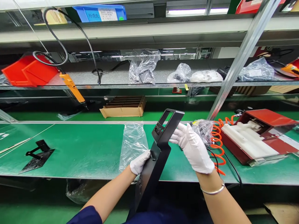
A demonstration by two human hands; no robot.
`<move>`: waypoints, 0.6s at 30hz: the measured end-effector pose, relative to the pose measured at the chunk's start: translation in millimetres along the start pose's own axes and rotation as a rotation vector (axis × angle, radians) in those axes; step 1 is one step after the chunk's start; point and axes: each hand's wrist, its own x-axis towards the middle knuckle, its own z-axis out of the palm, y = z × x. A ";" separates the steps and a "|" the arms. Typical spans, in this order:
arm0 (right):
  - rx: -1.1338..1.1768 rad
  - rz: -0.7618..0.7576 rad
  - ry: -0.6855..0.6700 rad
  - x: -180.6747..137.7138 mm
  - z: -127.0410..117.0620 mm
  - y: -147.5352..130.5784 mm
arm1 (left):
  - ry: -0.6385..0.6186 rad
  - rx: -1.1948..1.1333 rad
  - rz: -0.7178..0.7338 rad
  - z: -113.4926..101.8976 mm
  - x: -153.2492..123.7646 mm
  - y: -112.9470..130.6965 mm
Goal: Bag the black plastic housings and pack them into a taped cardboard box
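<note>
A long black metal panel (156, 161) with a rectangular window and small cut-outs near its top stands tilted up from my lap over the table's front edge. My left hand (139, 162), in a white glove, grips the panel's left edge about halfway up. Higher up, my right hand (192, 147), also gloved, closes its fingers on the panel's right edge just below the window. A clear plastic bag (133, 145) lies flat on the green mat (88, 149) just left of the panel.
A small black bracket (37, 155) lies at the left. To the right are a coiled orange air hose (217, 143), a crumpled bag (203, 130) and a red tray with white parts (257, 137). An orange electric screwdriver (73, 88) hangs at back left near a cardboard box (123, 107).
</note>
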 end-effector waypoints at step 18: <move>-0.243 -0.171 0.182 -24.0 -17.5 15.0 | 0.348 1.164 0.334 -13.8 -31.5 92.8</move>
